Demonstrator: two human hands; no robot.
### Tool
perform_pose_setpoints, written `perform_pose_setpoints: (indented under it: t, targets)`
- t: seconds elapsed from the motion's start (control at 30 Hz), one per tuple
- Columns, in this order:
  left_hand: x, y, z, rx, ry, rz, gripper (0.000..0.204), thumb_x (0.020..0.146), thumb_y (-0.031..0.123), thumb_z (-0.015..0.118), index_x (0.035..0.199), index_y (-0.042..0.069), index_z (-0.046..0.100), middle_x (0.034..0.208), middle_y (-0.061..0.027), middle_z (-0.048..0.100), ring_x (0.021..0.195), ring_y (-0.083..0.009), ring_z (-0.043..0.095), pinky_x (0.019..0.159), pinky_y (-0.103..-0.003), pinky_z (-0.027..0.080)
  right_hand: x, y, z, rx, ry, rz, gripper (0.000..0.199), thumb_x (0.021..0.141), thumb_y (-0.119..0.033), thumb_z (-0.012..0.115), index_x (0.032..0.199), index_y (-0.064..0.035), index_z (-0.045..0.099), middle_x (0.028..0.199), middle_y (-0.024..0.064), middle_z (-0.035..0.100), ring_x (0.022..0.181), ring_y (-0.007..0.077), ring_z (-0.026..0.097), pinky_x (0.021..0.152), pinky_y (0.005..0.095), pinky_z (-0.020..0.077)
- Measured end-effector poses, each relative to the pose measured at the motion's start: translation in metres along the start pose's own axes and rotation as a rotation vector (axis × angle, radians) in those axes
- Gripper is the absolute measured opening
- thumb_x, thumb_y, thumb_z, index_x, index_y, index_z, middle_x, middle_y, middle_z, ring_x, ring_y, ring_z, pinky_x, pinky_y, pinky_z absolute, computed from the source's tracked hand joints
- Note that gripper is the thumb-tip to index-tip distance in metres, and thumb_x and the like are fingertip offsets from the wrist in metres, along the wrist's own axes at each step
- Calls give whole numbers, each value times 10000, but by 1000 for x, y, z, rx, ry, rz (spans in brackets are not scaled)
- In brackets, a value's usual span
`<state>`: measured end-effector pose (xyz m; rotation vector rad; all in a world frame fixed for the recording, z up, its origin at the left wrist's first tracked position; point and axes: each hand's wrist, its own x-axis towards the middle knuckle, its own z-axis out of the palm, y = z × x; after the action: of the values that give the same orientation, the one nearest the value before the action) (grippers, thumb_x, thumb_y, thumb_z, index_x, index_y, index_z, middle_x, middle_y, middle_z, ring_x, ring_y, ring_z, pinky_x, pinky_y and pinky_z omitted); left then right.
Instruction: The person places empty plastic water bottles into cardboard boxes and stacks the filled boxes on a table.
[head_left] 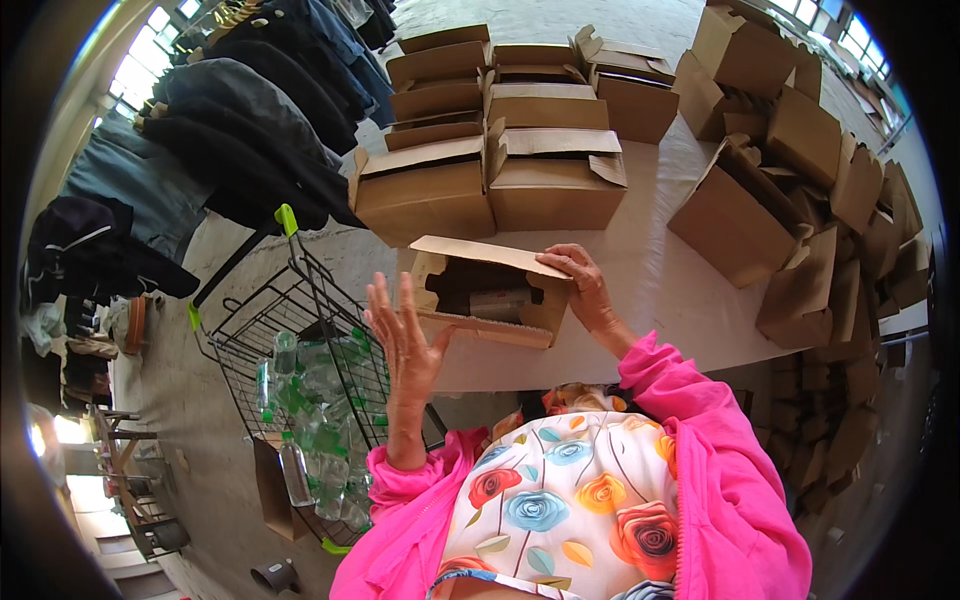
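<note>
A brown cardboard box (505, 332) stands at the near edge of the table before me, its top open and one long flap (478, 254) raised along the far side. My right hand (585, 283) grips the far right corner of this box, thumb and fingers closed over the flap's end. At the near left corner is my left hand (405, 338), upright with its fingers spread and nothing in it. Its thumb is close to the box's rim; whether it touches I cannot tell. The box's inside is dark, with a paler patch that I cannot make out.
Several open cardboard boxes (425, 200) stand in rows at the table's far side. More boxes (740, 210) are heaped on the right. A black wire cart (270, 300) with green corners holds clear plastic bottles (330, 465) at my left. Dark clothes (235, 130) hang beyond it.
</note>
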<state>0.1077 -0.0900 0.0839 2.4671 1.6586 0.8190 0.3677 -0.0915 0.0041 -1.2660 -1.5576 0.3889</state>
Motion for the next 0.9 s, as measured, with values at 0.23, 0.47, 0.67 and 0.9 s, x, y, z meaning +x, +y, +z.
perform_pose_setpoints:
  t: [0.23,0.47,0.67,0.9]
  targets:
    - [17,-30,27,-444,-39,-96,869,676,203,748,1385,144,248,1427,-183,152,1302,-355,217,1049,-428,246,5,-14,-24,-152,-318,-178,612,610,162,490,1124,-151,600,1211,135,482,1126,325,447,952,381,394]
    - [42,-62,58,-372,-218,-71,527,756,297,672,1233,183,478,1287,-146,427,1157,-326,436,947,-379,373,-7,-5,-31,-44,-312,-112,335,742,37,530,1038,-78,635,1284,124,450,1192,304,411,978,371,363]
    - [60,-60,59,-484,-264,-103,376,764,263,664,1088,149,510,1092,-108,566,1052,-311,512,877,-361,408,-40,46,7,628,148,768,413,873,-291,560,1228,-103,464,1247,87,474,1137,225,452,901,338,408]
    - [60,-64,64,-504,-246,-123,349,778,234,653,1078,144,500,1063,-106,566,1022,-275,521,877,-336,400,-62,48,37,1051,-48,1458,703,698,-696,546,1149,-158,503,1190,26,494,1128,177,426,877,470,384]
